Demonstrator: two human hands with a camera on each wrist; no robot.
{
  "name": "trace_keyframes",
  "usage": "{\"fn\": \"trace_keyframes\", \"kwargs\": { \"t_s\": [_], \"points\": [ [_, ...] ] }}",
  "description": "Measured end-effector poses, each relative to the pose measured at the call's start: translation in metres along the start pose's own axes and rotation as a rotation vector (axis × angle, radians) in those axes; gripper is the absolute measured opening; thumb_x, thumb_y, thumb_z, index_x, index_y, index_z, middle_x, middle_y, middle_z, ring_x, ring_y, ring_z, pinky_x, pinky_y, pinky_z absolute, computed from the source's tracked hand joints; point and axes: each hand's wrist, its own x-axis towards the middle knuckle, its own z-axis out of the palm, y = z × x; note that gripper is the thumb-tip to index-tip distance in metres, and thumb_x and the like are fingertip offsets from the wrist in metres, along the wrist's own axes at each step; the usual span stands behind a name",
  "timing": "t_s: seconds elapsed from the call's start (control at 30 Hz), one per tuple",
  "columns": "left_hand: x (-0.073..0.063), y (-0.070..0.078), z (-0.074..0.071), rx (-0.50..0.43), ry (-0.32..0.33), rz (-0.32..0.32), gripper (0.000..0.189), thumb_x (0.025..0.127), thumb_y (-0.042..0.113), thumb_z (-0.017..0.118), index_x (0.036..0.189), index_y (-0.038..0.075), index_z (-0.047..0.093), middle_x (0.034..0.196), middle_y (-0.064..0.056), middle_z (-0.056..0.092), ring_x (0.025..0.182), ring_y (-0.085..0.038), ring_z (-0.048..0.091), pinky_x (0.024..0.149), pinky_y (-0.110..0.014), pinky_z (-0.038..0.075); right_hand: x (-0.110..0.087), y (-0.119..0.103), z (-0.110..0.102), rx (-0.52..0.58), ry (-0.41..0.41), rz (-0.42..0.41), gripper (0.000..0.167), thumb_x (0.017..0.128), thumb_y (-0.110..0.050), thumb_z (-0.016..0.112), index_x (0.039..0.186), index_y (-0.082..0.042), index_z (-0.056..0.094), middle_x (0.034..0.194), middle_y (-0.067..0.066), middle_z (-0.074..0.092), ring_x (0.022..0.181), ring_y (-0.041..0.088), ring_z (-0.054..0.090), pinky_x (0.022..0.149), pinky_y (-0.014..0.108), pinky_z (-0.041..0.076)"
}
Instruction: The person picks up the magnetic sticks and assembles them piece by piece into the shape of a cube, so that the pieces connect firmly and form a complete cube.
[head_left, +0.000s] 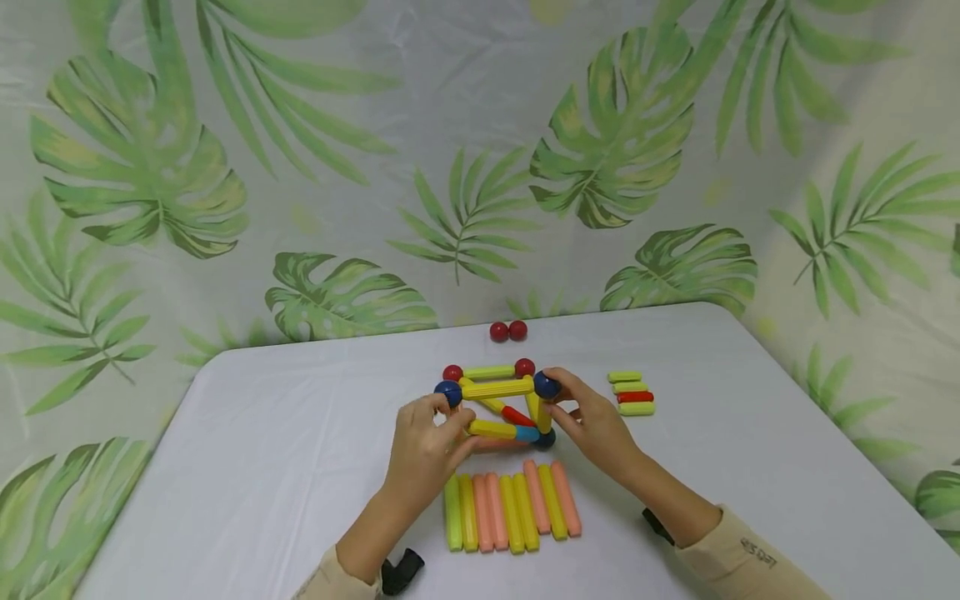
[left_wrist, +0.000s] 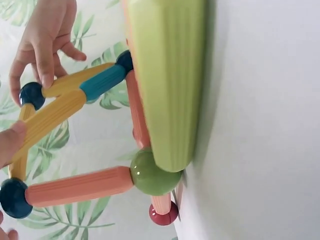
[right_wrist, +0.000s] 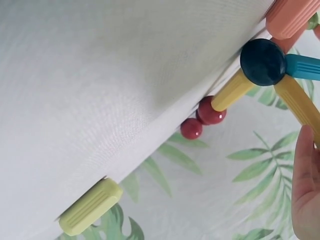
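A frame of magnetic rods and balls stands on the table between both hands. My left hand [head_left: 426,442] grips the frame's upper left corner, by a dark blue ball [head_left: 448,393], its thumb against a yellow-and-blue rod [head_left: 491,429]. At the upper right corner, my right hand [head_left: 603,425] holds another dark blue ball [head_left: 547,384] with its fingertips. A yellow rod [head_left: 497,389] spans these two balls. Lower down sits a third blue ball [head_left: 545,438]. Behind, a light green rod [head_left: 489,372] joins two red balls. The left wrist view shows a green ball [left_wrist: 152,172] at a bottom corner.
In front of the frame lies a row of several pink, yellow and green rods [head_left: 483,512]. Short green rods [head_left: 637,409] and a red one [head_left: 635,397] lie to the right. Two loose red balls [head_left: 499,332] rest near the table's back edge.
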Motion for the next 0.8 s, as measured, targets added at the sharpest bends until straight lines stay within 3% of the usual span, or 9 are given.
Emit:
{"fn": "trace_keyframes", "kwargs": {
  "t_s": [0.07,0.13,0.27,0.4,0.5,0.6,0.73,0.8],
  "points": [
    [0.003,-0.002,0.000,-0.034,-0.004,-0.030,0.030,0.067,0.022,0.080,0.090,0.011,0.064,0.112,-0.015,0.042,0.106,-0.030,0.039,0.089,-0.037,0.035,0.000,0.000,0.000,-0.003,0.002,0.000,0.060,0.078,-0.001,0.068,0.129,-0.016,0.040,0.108,0.008,0.059,0.085,0.016,0.059,0.061,0.021,0.049],
    [0.006,-0.004,0.001,-0.126,-0.017,-0.077,0.029,0.066,0.018,0.080,0.089,0.012,0.064,0.123,-0.018,0.037,0.116,-0.033,0.034,0.098,-0.039,0.031,0.000,0.000,-0.001,-0.004,-0.001,-0.002,0.060,0.078,-0.001,0.068,0.129,-0.016,0.040,0.108,0.008,0.059,0.085,0.016,0.059,0.061,0.021,0.049],
    [0.010,-0.010,0.003,-0.321,-0.059,-0.173,0.026,0.068,0.012,0.078,0.090,0.011,0.064,0.127,-0.017,0.035,0.111,-0.031,0.043,0.087,-0.036,0.043,0.000,-0.002,-0.001,-0.006,-0.006,-0.001,0.059,0.079,-0.002,0.067,0.129,-0.016,0.040,0.108,0.008,0.059,0.086,0.016,0.059,0.061,0.021,0.049],
    [0.014,-0.019,0.006,-0.444,-0.093,-0.212,0.024,0.070,0.009,0.076,0.090,0.012,0.063,0.125,-0.012,0.035,0.105,-0.025,0.047,0.085,-0.032,0.045,0.001,-0.002,-0.002,-0.001,-0.008,0.011,0.058,0.079,-0.003,0.067,0.129,-0.016,0.040,0.108,0.007,0.059,0.086,0.016,0.059,0.061,0.021,0.049],
    [0.016,-0.024,0.008,-0.493,-0.109,-0.203,0.026,0.071,0.005,0.074,0.092,0.012,0.062,0.122,-0.011,0.037,0.095,-0.018,0.049,0.080,-0.027,0.046,0.001,-0.002,-0.003,0.007,-0.010,0.022,0.057,0.080,-0.004,0.066,0.129,-0.017,0.040,0.109,0.007,0.059,0.086,0.016,0.059,0.061,0.021,0.049],
    [0.017,-0.027,0.009,-0.521,-0.127,-0.215,0.035,0.072,0.004,0.073,0.104,0.011,0.060,0.120,-0.011,0.037,0.089,-0.020,0.050,0.074,-0.025,0.046,0.001,-0.002,-0.003,0.009,-0.009,0.019,0.057,0.080,-0.004,0.066,0.129,-0.017,0.040,0.108,0.007,0.059,0.086,0.016,0.059,0.061,0.021,0.049],
    [0.017,-0.027,0.010,-0.529,-0.149,-0.258,0.055,0.073,0.007,0.073,0.122,0.010,0.049,0.119,-0.008,0.040,0.099,-0.023,0.049,0.081,-0.027,0.045,0.001,-0.001,-0.003,0.011,-0.004,0.010,0.057,0.080,-0.003,0.066,0.129,-0.016,0.040,0.107,0.008,0.060,0.086,0.016,0.059,0.060,0.021,0.049],
    [0.017,-0.027,0.010,-0.527,-0.155,-0.270,0.057,0.073,0.008,0.073,0.124,0.010,0.046,0.115,-0.007,0.044,0.098,-0.019,0.050,0.083,-0.028,0.045,0.001,-0.001,-0.003,0.012,-0.003,0.008,0.057,0.080,-0.003,0.066,0.129,-0.016,0.040,0.107,0.008,0.060,0.086,0.016,0.059,0.060,0.021,0.049]
  ]
}}
